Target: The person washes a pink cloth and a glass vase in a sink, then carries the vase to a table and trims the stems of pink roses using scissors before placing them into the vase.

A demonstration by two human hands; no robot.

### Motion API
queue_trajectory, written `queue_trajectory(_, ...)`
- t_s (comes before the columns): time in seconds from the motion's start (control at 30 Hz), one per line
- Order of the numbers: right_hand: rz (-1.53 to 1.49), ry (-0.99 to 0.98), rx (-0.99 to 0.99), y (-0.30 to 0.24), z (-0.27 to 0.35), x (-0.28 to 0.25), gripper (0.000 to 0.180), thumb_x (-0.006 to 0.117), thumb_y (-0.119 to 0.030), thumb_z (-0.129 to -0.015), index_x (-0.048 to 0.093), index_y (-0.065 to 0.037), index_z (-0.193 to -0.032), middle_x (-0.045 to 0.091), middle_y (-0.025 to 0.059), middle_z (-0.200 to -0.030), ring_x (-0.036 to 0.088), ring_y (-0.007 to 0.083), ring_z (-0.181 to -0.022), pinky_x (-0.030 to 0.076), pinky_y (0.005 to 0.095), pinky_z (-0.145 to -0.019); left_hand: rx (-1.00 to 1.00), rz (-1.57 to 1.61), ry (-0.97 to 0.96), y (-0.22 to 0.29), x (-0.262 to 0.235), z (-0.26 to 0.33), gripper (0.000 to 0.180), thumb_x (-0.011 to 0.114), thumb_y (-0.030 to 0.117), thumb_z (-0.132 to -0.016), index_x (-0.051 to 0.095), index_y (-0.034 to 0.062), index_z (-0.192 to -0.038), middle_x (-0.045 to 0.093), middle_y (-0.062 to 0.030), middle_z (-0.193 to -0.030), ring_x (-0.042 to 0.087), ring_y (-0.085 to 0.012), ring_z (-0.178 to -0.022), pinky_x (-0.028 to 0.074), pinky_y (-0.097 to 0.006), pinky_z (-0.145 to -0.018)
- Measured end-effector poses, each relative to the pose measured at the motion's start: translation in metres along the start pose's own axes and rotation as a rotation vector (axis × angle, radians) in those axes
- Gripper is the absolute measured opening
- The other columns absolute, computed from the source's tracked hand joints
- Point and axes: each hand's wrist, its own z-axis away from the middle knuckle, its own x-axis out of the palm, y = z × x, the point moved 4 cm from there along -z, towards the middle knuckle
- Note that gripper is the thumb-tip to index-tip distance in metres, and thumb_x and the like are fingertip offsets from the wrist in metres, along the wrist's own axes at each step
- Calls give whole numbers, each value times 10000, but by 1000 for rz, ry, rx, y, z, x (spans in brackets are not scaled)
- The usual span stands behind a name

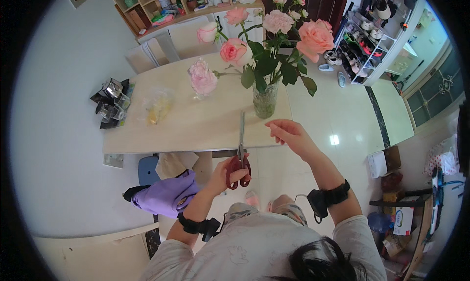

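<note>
My left hand (234, 172) grips a pair of scissors (241, 144) by their dark red handles, at the table's near edge. Their metal blades look closed and point away from me over the tabletop. To the right, my right hand (289, 134) hovers near the table's right corner, fingers bent with thumb and fingertips close together; whether anything small is between them I cannot make out. Just beyond it stands a textured glass vase (265, 100) with greenish water, filled with pink roses (315, 37), a pale carnation (278, 22) and green leaves. A pale pink bloom (202, 78) leans out left.
On the cream table (196, 129) lie a clear plastic bag (157, 108) with something yellow and, at the far left, a dark tray with glassware (113, 100). A purple garment (164, 195) hangs on a chair at left. A shoe rack (364, 48) stands back right.
</note>
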Motion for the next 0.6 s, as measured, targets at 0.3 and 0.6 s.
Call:
queue_trajectory(0.3, -62, -77, -178, -62, -46, 29, 425, 577, -332, -793, 533, 10, -1042, 560, 14, -791, 496, 65, -678, 395, 203, -581, 45, -46, 97, -7, -4, 1, 446, 550, 116, -781, 393, 8, -1184, 548, -36, -724, 524, -94, -578, 362, -207, -418)
queue_trajectory(0.6, -74, 14, -270, -54, -49, -8, 328, 585, -278, -796, 569, 15, -945, 552, 25, -757, 500, 68, -662, 405, 201, -556, -30, -102, 224, 30, 26, 21, 222, 536, 102, -793, 469, 10, -983, 522, -29, -671, 485, -76, -544, 337, -192, -391)
